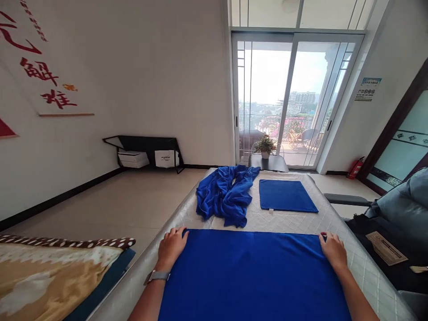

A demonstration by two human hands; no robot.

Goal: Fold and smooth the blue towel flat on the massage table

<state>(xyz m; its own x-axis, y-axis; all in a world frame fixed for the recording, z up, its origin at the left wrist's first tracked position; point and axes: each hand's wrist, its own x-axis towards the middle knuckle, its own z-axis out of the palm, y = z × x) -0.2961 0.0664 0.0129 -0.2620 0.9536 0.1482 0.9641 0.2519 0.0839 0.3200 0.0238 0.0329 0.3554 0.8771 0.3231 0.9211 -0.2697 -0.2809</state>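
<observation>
The mattress (290,221) runs from six o'clock towards twelve, its quilted top bearing all the blue fabric. On its near half lies the cloth (250,276), flat from the centre down to six o'clock, where the frame cuts it off. Its straight far edge runs from nine to three, and its sides run towards six; with the near end hidden, I cannot tell which way the long axis lies. It looks thin, soft and light, likely limp and a little slippery, with nothing fragile about it. The two far corners look the best holds, since a grip there would keep that edge taut; faint creases show near the right one. Beyond the cloth, at about eleven, sits a crumpled blue heap (222,196), and at one a flat blue square (287,195), apart from it. The left hand (171,247) seems to pinch the cloth's corner at ten, the right hand (334,252) the corner at two, thumb against fingers. A small white label (271,211) pokes from the square's near edge, at seven.
</observation>
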